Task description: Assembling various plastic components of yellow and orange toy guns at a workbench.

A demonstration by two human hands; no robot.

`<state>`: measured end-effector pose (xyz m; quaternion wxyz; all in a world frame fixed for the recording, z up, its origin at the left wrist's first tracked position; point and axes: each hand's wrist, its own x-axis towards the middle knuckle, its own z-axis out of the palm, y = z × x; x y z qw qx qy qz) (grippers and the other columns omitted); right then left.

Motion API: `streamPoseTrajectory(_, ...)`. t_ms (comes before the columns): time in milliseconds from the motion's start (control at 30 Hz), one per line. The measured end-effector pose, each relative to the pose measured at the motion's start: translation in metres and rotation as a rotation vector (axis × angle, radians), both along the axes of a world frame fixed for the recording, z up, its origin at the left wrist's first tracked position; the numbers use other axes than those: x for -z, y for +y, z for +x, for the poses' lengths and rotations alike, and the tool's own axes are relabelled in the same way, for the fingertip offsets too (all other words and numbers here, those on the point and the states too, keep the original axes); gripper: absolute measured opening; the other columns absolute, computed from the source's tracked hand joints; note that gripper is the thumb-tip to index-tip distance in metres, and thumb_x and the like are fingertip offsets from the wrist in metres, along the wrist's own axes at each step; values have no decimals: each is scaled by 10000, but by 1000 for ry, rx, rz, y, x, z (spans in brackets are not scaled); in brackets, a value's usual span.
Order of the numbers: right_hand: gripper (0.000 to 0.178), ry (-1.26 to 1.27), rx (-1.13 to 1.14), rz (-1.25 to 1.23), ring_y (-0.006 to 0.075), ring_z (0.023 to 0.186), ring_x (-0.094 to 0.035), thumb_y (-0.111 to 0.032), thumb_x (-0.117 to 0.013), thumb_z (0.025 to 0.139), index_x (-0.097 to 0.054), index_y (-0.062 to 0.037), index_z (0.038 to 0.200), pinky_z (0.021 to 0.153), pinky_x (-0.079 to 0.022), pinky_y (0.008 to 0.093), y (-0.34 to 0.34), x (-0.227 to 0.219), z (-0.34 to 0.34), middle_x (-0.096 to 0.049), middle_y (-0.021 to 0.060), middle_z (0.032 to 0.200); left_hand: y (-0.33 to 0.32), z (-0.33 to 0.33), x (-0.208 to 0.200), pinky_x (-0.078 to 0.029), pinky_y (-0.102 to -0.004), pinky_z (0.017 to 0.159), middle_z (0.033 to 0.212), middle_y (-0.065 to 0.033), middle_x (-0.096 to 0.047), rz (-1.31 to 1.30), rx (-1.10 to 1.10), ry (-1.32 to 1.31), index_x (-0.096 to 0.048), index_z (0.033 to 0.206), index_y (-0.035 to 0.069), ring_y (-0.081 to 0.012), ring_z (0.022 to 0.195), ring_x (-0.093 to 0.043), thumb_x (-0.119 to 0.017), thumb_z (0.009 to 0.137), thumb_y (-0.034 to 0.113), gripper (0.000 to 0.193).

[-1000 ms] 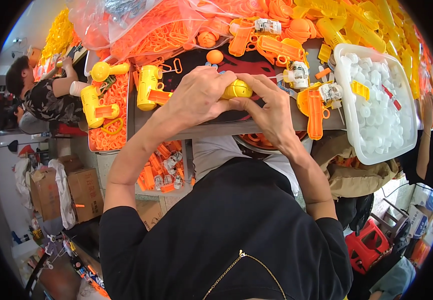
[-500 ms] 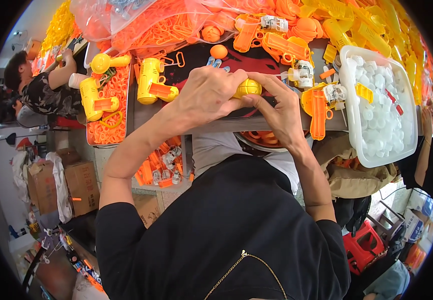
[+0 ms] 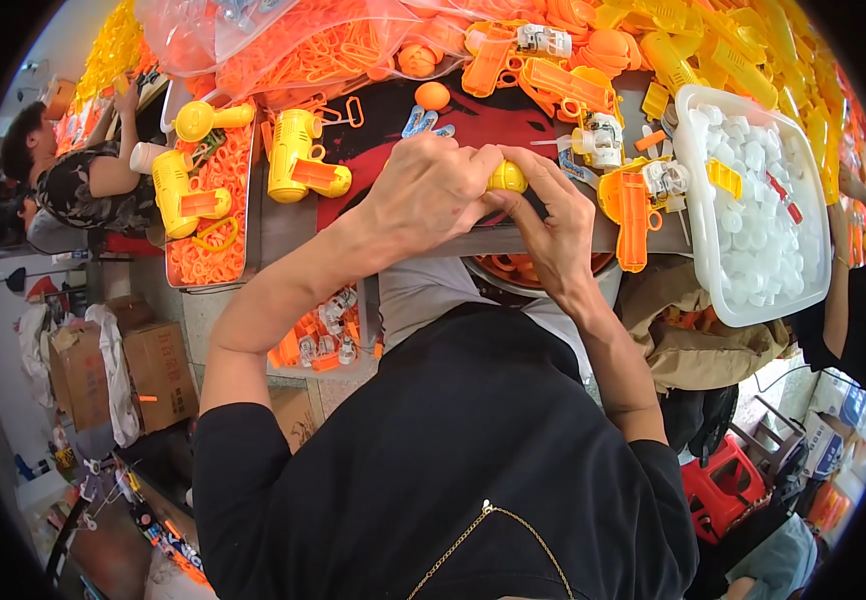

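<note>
Between my two hands, at the front edge of the table, is a yellow rounded plastic part (image 3: 508,177). My left hand (image 3: 431,190) is closed around its left side and covers much of it. The thumb and fingers of my right hand (image 3: 556,208) pinch it from the right. Left of my hands lie two yellow toy gun bodies, one upright (image 3: 294,150) and another beside it (image 3: 175,190), both with orange handles. An orange and yellow half-shell (image 3: 633,215) with a clear mechanism in it rests to the right.
A white bin (image 3: 718,285) full of white caps stands at right; a tray (image 3: 245,262) of small orange parts is at left. Orange and yellow pieces are heaped along the back, partly under clear plastic (image 3: 338,45). Co-workers are at left (image 3: 103,170) and far right (image 3: 838,300).
The yellow part shows less now, with my left hand further over it. Both hands remain closed on it. The co-worker at left has raised an arm.
</note>
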<state>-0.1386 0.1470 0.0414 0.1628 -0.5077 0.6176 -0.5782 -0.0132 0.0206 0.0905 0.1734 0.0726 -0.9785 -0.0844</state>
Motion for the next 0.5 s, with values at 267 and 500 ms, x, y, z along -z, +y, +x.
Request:
streamPoseTrajectory(267, 401, -61, 6, 29, 193, 1023, -660, -82, -772, 836, -681, -27, 1222, 924, -504, 315, 0, 0, -5, -699, 118, 1123, -18, 18, -13, -496, -393, 872, 889, -80, -671, -47, 21, 81, -648, 1014, 65, -256, 922, -645, -819, 735, 301, 403)
streamPoseTrajectory(500, 398, -41, 20, 48, 189, 1013, -651, -100, -776, 843, -677, -32, 1222, 917, -501, 314, 0, 0, -8, -696, 111, 1119, -7, 13, 7, -504, -402, 915, 1029, -66, -685, -218, -34, 64, -657, 1106, 42, -259, 1020, -645, -807, 747, 228, 432)
